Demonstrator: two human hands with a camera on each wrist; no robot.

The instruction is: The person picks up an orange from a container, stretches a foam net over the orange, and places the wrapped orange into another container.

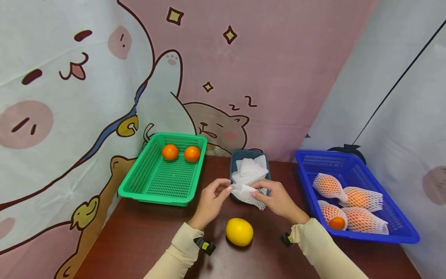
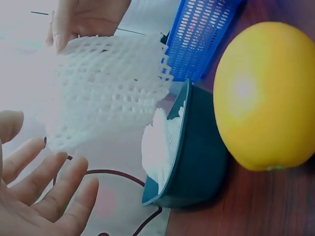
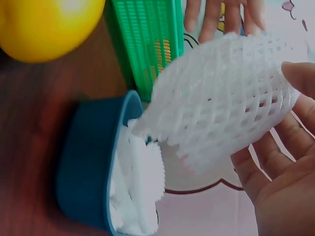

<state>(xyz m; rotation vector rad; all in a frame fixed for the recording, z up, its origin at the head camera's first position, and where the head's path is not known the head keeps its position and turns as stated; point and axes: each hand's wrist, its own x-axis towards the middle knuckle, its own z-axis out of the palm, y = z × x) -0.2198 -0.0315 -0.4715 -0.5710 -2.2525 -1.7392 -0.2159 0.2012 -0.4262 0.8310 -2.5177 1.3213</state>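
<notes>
- Right hand (image 1: 277, 197) has the white foam net (image 1: 245, 193) nipped between thumb and bent fingers; thumb lies on top, fingers below, a hold that seems meant to steady the soft mesh without crushing it.
- Left hand (image 1: 212, 195) half spread, fingers loose, thumb apart from forefinger, at the net's other end. Can't tell whether the fingertips touch it. Probably there to help draw the mesh wide.
- The net hangs over the small teal tub (image 2: 203, 157), where more nets (image 1: 248, 167) lie heaped; the tub looks like a supply point, set centrally so either hand can dip in.
- Yellow fruit (image 1: 239, 231) sits bare on the table (image 1: 139, 232) between the forearms, touched by neither hand; handy for both, I'd judge.
- Green basket (image 1: 167, 178), left: two bare oranges (image 1: 192, 154), just apart.
- Blue basket (image 1: 331, 162), right: four netted fruits (image 1: 328, 186). Bare and netted appear deliberately separated.
</notes>
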